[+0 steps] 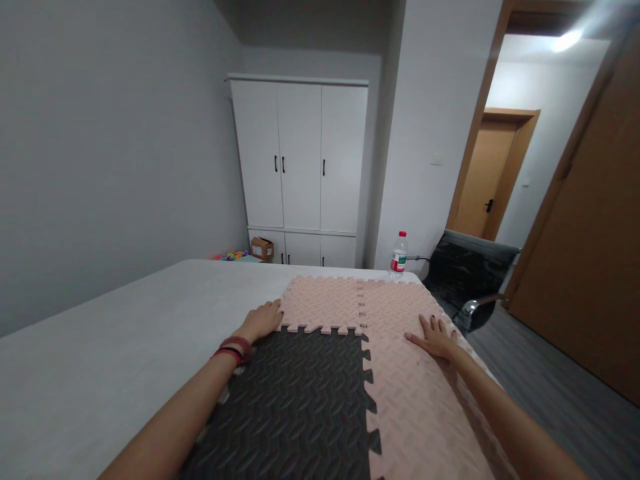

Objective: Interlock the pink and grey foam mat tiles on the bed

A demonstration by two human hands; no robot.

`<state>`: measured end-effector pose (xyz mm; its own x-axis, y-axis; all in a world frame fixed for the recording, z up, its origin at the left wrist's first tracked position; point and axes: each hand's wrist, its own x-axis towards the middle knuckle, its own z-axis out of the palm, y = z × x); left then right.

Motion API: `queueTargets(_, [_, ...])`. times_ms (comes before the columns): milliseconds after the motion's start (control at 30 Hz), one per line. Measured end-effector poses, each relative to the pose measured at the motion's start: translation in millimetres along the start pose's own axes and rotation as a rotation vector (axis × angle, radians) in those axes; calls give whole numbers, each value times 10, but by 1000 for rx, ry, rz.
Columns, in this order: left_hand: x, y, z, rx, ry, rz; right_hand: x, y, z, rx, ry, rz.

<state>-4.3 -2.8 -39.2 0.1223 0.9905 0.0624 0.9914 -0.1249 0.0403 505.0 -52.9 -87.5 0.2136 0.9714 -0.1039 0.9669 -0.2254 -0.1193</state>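
Note:
Several interlocking foam mat tiles lie joined on a white bed (pixel 125 333): pink tiles (pixel 325 303) at the far side and right, a dark grey tile (pixel 300 400) at the near left. My left hand (pixel 263 319) rests flat on the left edge of the far pink tile, beside the seam with the grey one, fingers stretched out. My right hand (pixel 436 337) lies flat with fingers spread on the right pink tile (pixel 415 400). Red bands circle my left wrist.
A plastic water bottle (pixel 399 254) stands at the bed's far right corner. A black office chair (pixel 467 277) is to the right of the bed. A white wardrobe (pixel 300 160), a small cardboard box (pixel 263 249) and an open brown door (pixel 590 233) stand beyond.

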Motion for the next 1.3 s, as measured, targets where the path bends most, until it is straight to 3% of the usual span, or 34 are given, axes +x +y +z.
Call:
queueTargets(233, [46, 174, 347, -76, -68, -32, -3, -15, -20, -6, -12, -1])
queueTargets(467, [54, 123, 386, -86, -93, -19, -18, -1, -20, -13, -19, -4])
queueTargets(567, [47, 128, 386, -91, -98, -15, -25, -51, -137, -53, -42, 3])
queueTargets(667, [43, 140, 381, -97, -106, -26, 5, -365, -357, -95, -48, -15])
queueTargets(800, [38, 158, 361, -105, -114, -39, 63, -1248, -525, 18, 49, -276])
queueTargets(900, [24, 168, 349, -104, -122, -42, 55, -1925, -391, 63, 60, -445])
queueTargets(967, [9, 167, 346, -98, -125, -44, 25, -2215, -218, 78, 55, -507])
queueTargets(1100, [-1, 150, 319, -88, -130, -40, 0, -2373, 73, 112, 23, -546])
queueTargets(1300, [141, 300, 227, -69, -108, -9, 70, -2332, 129, 114, 9, -547])
